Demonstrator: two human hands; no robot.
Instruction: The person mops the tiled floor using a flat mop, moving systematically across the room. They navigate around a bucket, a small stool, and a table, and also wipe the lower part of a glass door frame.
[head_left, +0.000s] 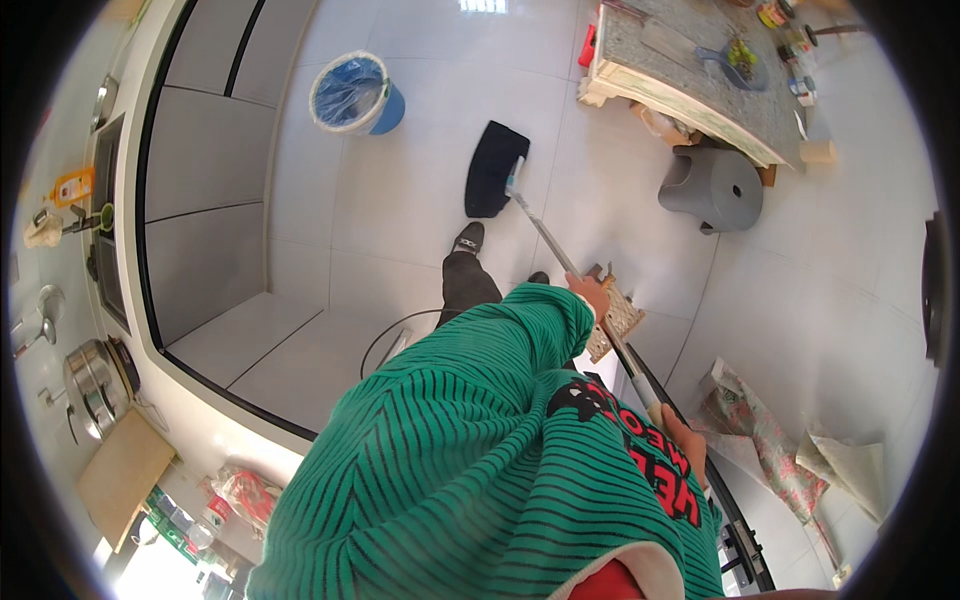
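Note:
A flat mop with a black pad (495, 169) lies on the pale tiled floor, just ahead of a dark shoe (469, 238). Its metal pole (551, 241) runs diagonally down to the right, towards my body. Partway along the pole, my left hand (590, 295) grips it at the end of a green striped sleeve. Closer to my body on the right, my right hand (682, 444) is closed around the pole's upper end, partly hidden by my sweater.
A blue bin (390, 109) with a liner stands ahead on the left, near grey cabinets (202, 157). At the right are a grey plastic stool (724, 189) and a stone-topped table (675, 75). A woven rack (619, 319) is beyond the pole, and a black door edge (724, 499) is close on my right.

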